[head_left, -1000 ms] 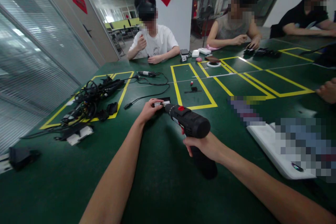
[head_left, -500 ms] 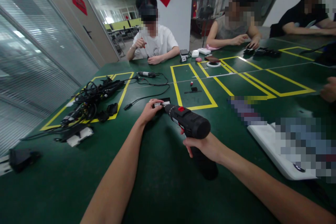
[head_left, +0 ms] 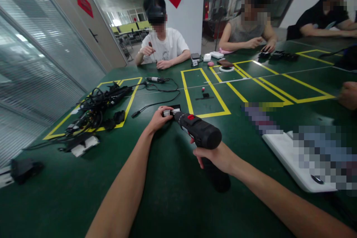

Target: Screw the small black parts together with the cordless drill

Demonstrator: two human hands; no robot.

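The right hand (head_left: 216,156) is closed fully round the grip of a black cordless drill (head_left: 199,134), and a finger is laid by the red trigger. The nose of the drill is pointed toward eleven o'clock. The left hand (head_left: 158,119) is curled, and its fingertips are pinched on a small grey part (head_left: 168,112). That part is pressed down on a black plate (head_left: 176,107), which lies on the green table (head_left: 167,200) right at the tip of the drill. Whether the bit is seated in a screw cannot be told, since it is hidden by the fingers and the chuck.

For the step to be done well, it is judged that the drill should be held in line with the fastener, not tilted. It should be pushed lightly along its axis before the trigger is squeezed. The part should be pinned flat so that it is not spun round, and the fingertips should be held clear of the bit. A short, slow burst is to be preferred to a long one.

Farther out, a tangle of black cables (head_left: 96,108) is seen at nine o'clock. A yellow taped box (head_left: 212,113) is marked on the table at one o'clock, and a white board (head_left: 287,156) is laid at three o'clock. Across the table at twelve o'clock, a person in a white shirt (head_left: 166,46) is seated.
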